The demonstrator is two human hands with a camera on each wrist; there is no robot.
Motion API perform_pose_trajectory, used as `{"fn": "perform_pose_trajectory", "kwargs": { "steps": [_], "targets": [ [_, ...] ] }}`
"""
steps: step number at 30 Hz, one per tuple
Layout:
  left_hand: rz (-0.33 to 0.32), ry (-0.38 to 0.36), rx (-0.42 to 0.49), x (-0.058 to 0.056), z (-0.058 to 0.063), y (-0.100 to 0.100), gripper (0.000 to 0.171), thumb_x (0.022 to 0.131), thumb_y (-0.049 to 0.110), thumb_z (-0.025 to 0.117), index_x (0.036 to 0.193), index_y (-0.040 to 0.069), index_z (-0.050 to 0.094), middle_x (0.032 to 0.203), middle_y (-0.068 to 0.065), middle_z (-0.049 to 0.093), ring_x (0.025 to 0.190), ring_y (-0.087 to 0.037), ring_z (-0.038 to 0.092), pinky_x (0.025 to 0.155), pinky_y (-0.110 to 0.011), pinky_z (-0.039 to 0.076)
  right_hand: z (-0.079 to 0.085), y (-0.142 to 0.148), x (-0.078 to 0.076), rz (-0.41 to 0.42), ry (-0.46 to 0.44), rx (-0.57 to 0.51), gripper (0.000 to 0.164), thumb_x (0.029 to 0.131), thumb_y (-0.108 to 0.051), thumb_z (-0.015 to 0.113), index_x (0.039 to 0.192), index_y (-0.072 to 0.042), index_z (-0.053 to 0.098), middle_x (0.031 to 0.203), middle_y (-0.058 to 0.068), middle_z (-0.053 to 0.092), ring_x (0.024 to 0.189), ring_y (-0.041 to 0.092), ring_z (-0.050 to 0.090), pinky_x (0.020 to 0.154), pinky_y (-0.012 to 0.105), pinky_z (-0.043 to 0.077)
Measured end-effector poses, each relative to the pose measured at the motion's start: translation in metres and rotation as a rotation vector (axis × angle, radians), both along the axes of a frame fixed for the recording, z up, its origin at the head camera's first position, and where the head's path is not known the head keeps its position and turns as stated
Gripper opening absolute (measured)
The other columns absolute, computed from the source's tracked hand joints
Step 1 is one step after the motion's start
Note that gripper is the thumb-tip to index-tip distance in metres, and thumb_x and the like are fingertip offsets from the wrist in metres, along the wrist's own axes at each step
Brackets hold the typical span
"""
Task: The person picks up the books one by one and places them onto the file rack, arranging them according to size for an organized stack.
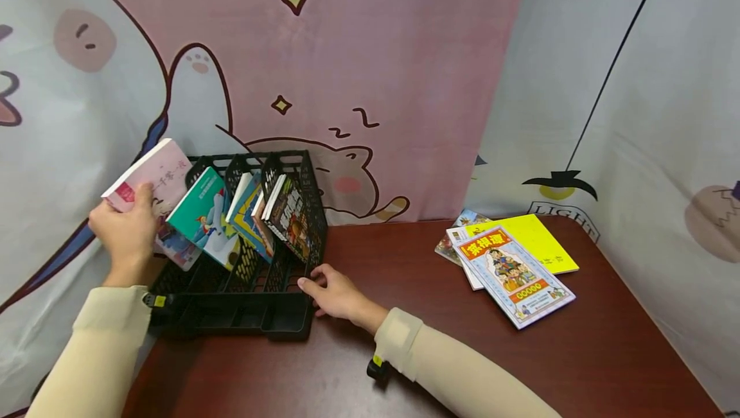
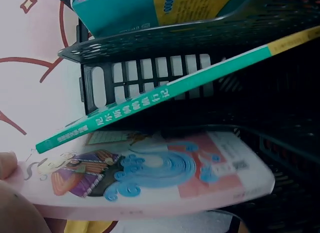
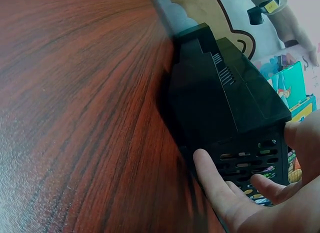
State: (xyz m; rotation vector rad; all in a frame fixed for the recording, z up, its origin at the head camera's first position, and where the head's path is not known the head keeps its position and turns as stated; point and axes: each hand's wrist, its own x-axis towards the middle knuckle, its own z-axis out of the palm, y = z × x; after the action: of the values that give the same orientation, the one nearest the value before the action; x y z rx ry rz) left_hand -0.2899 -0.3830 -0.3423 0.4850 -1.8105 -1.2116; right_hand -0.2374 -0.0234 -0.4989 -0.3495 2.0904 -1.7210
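My left hand [image 1: 128, 228] grips a pink book [image 1: 157, 177] by its upper left side, the thumb across its cover. The book leans at the leftmost compartment of a black desktop book rack [image 1: 231, 315]; in the left wrist view its illustrated cover [image 2: 150, 168] shows beside the thin spine of a green book [image 2: 150, 100]. My right hand [image 1: 338, 296] holds the rack's front right edge, and in the right wrist view its fingers [image 3: 212, 178] lie against the slotted side wall [image 3: 240, 160]. Inside the rack, the green book [image 1: 205, 212] stands tilted in another compartment.
Further right in the rack lean a blue-and-yellow book [image 1: 252, 216] and a dark-covered book [image 1: 291, 216]. On the table's right lie a comic-style book [image 1: 514, 273], a yellow book [image 1: 540, 241] and other partly covered books. A printed cloth [image 1: 393, 84] hangs behind the table.
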Motion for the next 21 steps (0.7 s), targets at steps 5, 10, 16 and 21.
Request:
{"fn": "perform_pose_trajectory", "kwargs": {
  "steps": [5, 10, 16, 21],
  "targets": [
    [-0.104, -0.046, 0.082, -0.004, 0.001, 0.001, 0.012, 0.096, 0.035, 0.085, 0.089, 0.027, 0.078, 0.071, 0.029, 0.07, 0.064, 0.008, 0.063, 0.058, -0.01, 0.047, 0.002, -0.001, 0.0, -0.012, 0.002, -0.015, 0.051, 0.111, -0.044, 0.068, 0.144, -0.007, 0.058, 0.127, 0.015, 0.071, 0.092, 0.032, 0.077, 0.078, 0.054, 0.068],
    [-0.172, -0.158, 0.053, -0.009, -0.004, -0.004, 0.013, 0.098, 0.036, 0.082, 0.09, 0.028, 0.074, 0.067, 0.027, 0.066, 0.065, 0.005, 0.058, 0.062, -0.014, 0.045, 0.003, 0.0, 0.0, -0.004, 0.007, -0.007, 0.054, 0.111, -0.045, 0.067, 0.147, -0.005, 0.057, 0.128, 0.015, 0.071, 0.095, 0.034, 0.077, 0.079, 0.054, 0.068],
    [-0.293, -0.324, 0.077, -0.013, -0.013, -0.014, 0.022, 0.102, 0.046, 0.078, 0.089, 0.029, 0.073, 0.064, 0.024, 0.067, 0.062, 0.004, 0.062, 0.062, -0.014, 0.049, 0.005, 0.002, 0.002, 0.013, 0.005, 0.025, 0.055, 0.111, -0.049, 0.065, 0.147, -0.008, 0.057, 0.134, 0.016, 0.069, 0.1, 0.035, 0.078, 0.079, 0.051, 0.069],
    [-0.413, -0.345, 0.179, -0.015, -0.019, -0.021, 0.024, 0.102, 0.046, 0.079, 0.087, 0.027, 0.077, 0.066, 0.017, 0.074, 0.059, 0.0, 0.068, 0.059, -0.017, 0.054, 0.008, 0.002, 0.005, 0.005, 0.005, 0.021, 0.051, 0.111, -0.047, 0.066, 0.144, -0.009, 0.059, 0.133, 0.017, 0.07, 0.102, 0.039, 0.077, 0.08, 0.054, 0.068]
  ]
}}
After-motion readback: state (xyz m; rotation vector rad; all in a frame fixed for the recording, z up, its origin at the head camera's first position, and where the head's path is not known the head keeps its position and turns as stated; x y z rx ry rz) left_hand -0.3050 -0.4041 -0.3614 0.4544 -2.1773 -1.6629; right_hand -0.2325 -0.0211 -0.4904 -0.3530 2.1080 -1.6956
